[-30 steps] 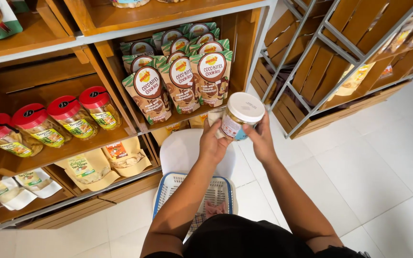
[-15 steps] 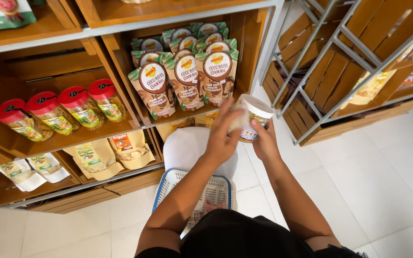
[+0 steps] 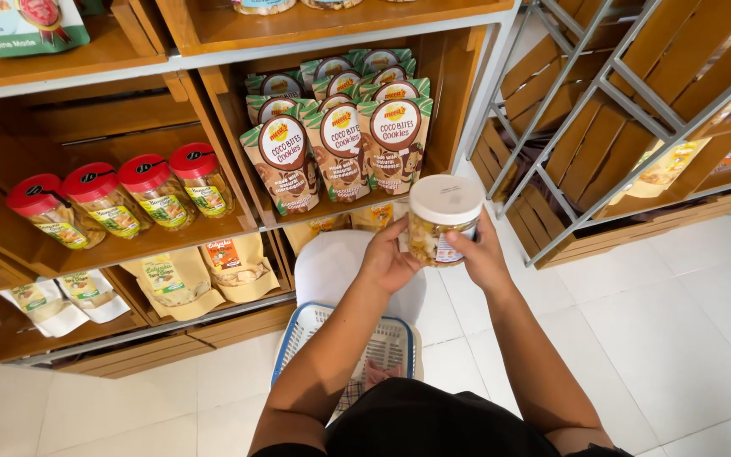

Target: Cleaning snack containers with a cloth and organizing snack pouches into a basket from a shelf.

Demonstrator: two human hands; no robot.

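Both hands hold a clear plastic jar (image 3: 439, 222) with a white lid and pale snack pieces inside, upright in front of the shelves. My left hand (image 3: 388, 258) grips its left side and my right hand (image 3: 480, 254) wraps its right side. Below my arms hangs a blue and white shopping basket (image 3: 310, 334) with a small reddish item in it. Behind the jar stand several green and brown cookie pouches (image 3: 340, 148) on a wooden shelf.
Red-lidded jars (image 3: 120, 199) line the wooden shelf (image 3: 154, 241) at left. Tan pouches (image 3: 200, 271) and white packets (image 3: 52, 300) lie on lower shelves. A metal-framed rack with wooden crates (image 3: 602, 110) stands at right. A white stool top (image 3: 327, 262) shows under my arms. White floor tiles (image 3: 662, 322) spread right.
My left hand has dropped from over the jar's lid to its left side. The jar has turned, now showing its contents, and it sits upright between both hands.
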